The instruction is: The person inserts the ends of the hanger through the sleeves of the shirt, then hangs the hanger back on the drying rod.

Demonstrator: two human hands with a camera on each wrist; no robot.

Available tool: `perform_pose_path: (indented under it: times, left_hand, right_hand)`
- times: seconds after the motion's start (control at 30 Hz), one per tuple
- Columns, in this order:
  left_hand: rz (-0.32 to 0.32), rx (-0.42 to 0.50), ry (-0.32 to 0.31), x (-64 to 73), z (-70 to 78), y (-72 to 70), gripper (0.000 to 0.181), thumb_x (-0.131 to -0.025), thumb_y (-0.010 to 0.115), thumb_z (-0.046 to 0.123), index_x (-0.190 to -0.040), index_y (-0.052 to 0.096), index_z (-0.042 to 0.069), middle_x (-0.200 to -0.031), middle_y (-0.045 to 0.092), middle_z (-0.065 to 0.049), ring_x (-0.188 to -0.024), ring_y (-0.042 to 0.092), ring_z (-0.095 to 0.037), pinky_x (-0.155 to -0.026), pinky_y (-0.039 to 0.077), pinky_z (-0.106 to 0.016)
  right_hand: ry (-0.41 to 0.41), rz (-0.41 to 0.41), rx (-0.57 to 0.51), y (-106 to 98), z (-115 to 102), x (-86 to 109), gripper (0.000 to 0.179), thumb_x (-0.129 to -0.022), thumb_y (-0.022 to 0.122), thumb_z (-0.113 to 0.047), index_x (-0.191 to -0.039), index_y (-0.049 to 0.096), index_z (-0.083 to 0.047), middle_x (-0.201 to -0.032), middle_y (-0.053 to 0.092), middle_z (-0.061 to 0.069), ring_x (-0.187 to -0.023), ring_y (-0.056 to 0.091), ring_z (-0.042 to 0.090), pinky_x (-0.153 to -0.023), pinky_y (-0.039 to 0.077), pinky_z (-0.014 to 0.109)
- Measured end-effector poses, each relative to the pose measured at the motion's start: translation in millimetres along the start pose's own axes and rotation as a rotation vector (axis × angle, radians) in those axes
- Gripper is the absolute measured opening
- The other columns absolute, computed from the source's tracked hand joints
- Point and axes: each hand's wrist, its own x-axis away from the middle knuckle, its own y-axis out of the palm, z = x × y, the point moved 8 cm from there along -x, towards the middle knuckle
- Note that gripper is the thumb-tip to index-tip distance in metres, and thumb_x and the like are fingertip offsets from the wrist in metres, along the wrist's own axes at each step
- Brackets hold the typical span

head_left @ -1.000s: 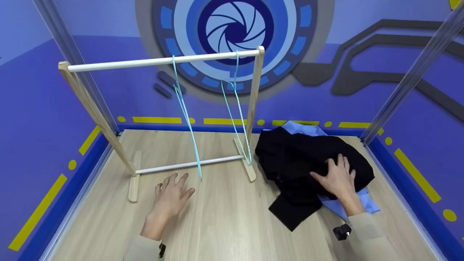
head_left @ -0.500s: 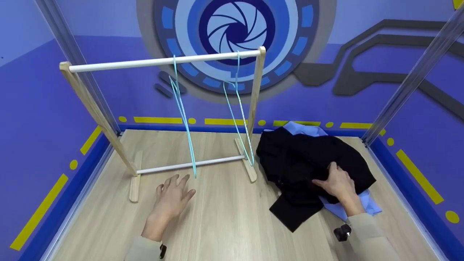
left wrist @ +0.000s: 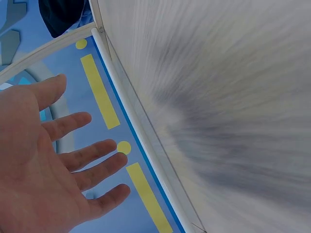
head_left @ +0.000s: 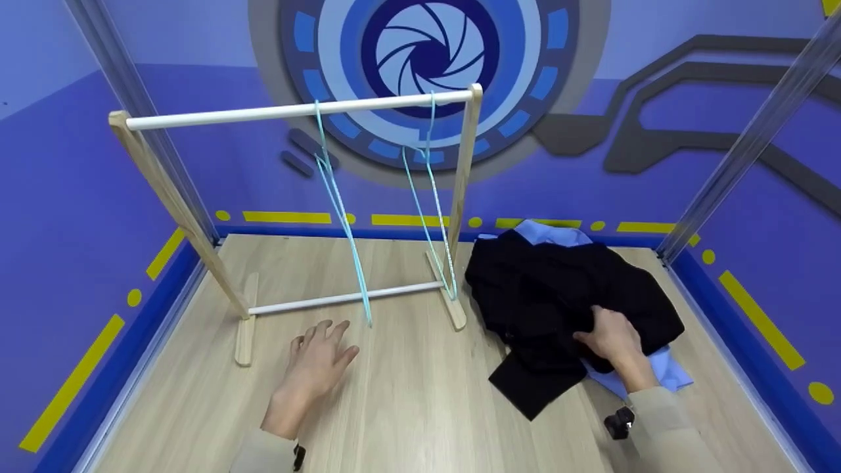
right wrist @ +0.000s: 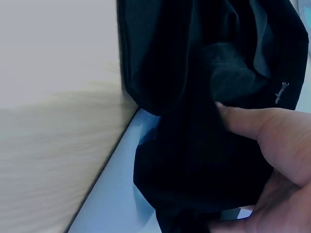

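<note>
On the right of the head view a crumpled black garment (head_left: pixel 512 282) lies on top of a light blue cloth (head_left: pixel 555 233). My right hand (head_left: pixel 614 338) grips a fold of the black garment, its fingertips hidden in the cloth. In the right wrist view the thumb lies over the black fabric (right wrist: pixel 194 160), near small white lettering. My left hand (head_left: pixel 315 371) hovers with spread fingers in front of the rack and holds nothing. Near its fingertips hangs a light blue wire hanger (head_left: pixel 348 240); a second hanger (head_left: pixel 437 210) hangs farther right.
A clothes rack with a white top rail (head_left: pixel 223 118) and wooden posts stands on the left of the wooden tabletop (head_left: pixel 420 407). Its lower bar (head_left: pixel 315 303) runs close above the table. Blue printed walls (head_left: pixel 558 184) enclose the back and sides.
My right hand's fingers have curled into the black garment and bunched it up. The left hanger swings back and forth on the rail. My left hand has shifted only slightly.
</note>
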Motion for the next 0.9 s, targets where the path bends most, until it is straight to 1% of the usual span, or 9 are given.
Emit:
perform_pose_path:
  times: [0.13, 0.27, 0.37, 0.47, 0.53, 0.63, 0.7, 0.8, 0.9]
  left_hand:
    - [0.009, -0.001, 0.009, 0.6, 1.3, 0.3, 0.052, -0.103, 0.063, 0.032, -0.146, 0.054, 0.003, -0.144, 0.049, -0.028, -0.134, 0.044, -0.048, -0.105, 0.030, -0.070]
    - [0.014, -0.002, 0.009, 0.7, 0.5, 1.3, 0.051, -0.103, 0.063, 0.032, -0.145, 0.055, 0.003, -0.144, 0.050, -0.027, -0.134, 0.044, -0.048, -0.106, 0.031, -0.069]
    - [0.008, 0.000, -0.001, 0.6, -0.6, 2.6, 0.052, -0.104, 0.063, 0.034, -0.145, 0.055, 0.003, -0.145, 0.049, -0.027, -0.135, 0.044, -0.047, -0.107, 0.030, -0.069]
    - [0.002, 0.005, -0.006, 0.8, -0.3, 2.6, 0.052, -0.103, 0.063, 0.034, -0.145, 0.056, 0.003, -0.145, 0.049, -0.027, -0.135, 0.044, -0.048, -0.107, 0.030, -0.068]
    - [-0.006, 0.010, -0.008, 0.4, -0.1, 2.9, 0.052, -0.103, 0.063, 0.034, -0.145, 0.055, 0.004, -0.146, 0.049, -0.027, -0.135, 0.043, -0.048, -0.107, 0.029, -0.068]
    - [-0.015, 0.015, -0.015, -0.5, -1.0, 3.6, 0.052, -0.104, 0.062, 0.034, -0.145, 0.055, 0.004, -0.147, 0.049, -0.026, -0.136, 0.042, -0.047, -0.108, 0.028, -0.068]
    - [-0.019, 0.012, -0.016, -0.4, -1.4, 3.7, 0.051, -0.104, 0.061, 0.034, -0.146, 0.055, 0.005, -0.147, 0.048, -0.026, -0.136, 0.042, -0.048, -0.108, 0.028, -0.068]
    - [-0.018, 0.009, -0.011, 0.9, -1.9, 4.0, 0.051, -0.104, 0.061, 0.034, -0.146, 0.055, 0.005, -0.147, 0.048, -0.026, -0.136, 0.042, -0.048, -0.107, 0.028, -0.068]
    - [-0.013, 0.007, -0.004, 2.2, -2.3, 3.8, 0.051, -0.104, 0.061, 0.033, -0.145, 0.055, 0.004, -0.146, 0.049, -0.027, -0.135, 0.043, -0.048, -0.107, 0.029, -0.069]
  right_hand:
    - [-0.026, 0.026, 0.015, 0.0, -4.4, 1.6, 0.046, -0.090, 0.075, -0.014, -0.124, 0.061, 0.014, -0.115, 0.061, 0.041, -0.100, 0.061, 0.057, -0.079, 0.052, 0.063]
    - [-0.042, 0.064, 0.014, -1.9, -5.2, 2.9, 0.033, -0.091, 0.072, -0.009, -0.117, 0.066, 0.010, -0.106, 0.064, 0.039, -0.090, 0.063, 0.056, -0.072, 0.053, 0.062]
    - [-0.062, 0.126, 0.022, -4.8, -5.9, 5.0, 0.023, -0.089, 0.072, -0.006, -0.109, 0.071, 0.006, -0.101, 0.065, 0.036, -0.086, 0.063, 0.055, -0.068, 0.052, 0.064]
    - [-0.059, 0.170, 0.031, -5.0, -6.8, 7.8, 0.019, -0.088, 0.070, -0.005, -0.105, 0.072, 0.004, -0.107, 0.061, 0.035, -0.098, 0.056, 0.056, -0.076, 0.045, 0.073]
    - [-0.056, 0.199, 0.051, -5.6, -7.4, 9.1, 0.019, -0.087, 0.070, -0.004, -0.104, 0.073, 0.003, -0.119, 0.054, 0.036, -0.110, 0.048, 0.058, -0.085, 0.034, 0.080]
    - [-0.058, 0.227, 0.079, -7.8, -8.4, 9.2, 0.018, -0.085, 0.072, -0.004, -0.102, 0.073, 0.003, -0.136, 0.043, 0.040, -0.127, 0.032, 0.060, -0.095, 0.016, 0.085]
    - [-0.052, 0.216, 0.086, -8.5, -7.7, 8.0, 0.021, -0.085, 0.074, -0.005, -0.104, 0.072, 0.004, -0.145, 0.035, 0.042, -0.136, 0.023, 0.062, -0.099, 0.007, 0.087]
    - [-0.013, 0.129, 0.049, -4.5, -3.4, 5.1, 0.030, -0.088, 0.074, -0.007, -0.114, 0.067, 0.006, -0.146, 0.029, 0.046, -0.139, 0.015, 0.065, -0.096, 0.002, 0.090]
    - [0.012, 0.052, 0.030, -0.2, -0.6, 3.0, 0.036, -0.093, 0.070, -0.009, -0.122, 0.057, 0.009, -0.136, 0.041, 0.047, -0.130, 0.030, 0.067, -0.094, 0.010, 0.091]
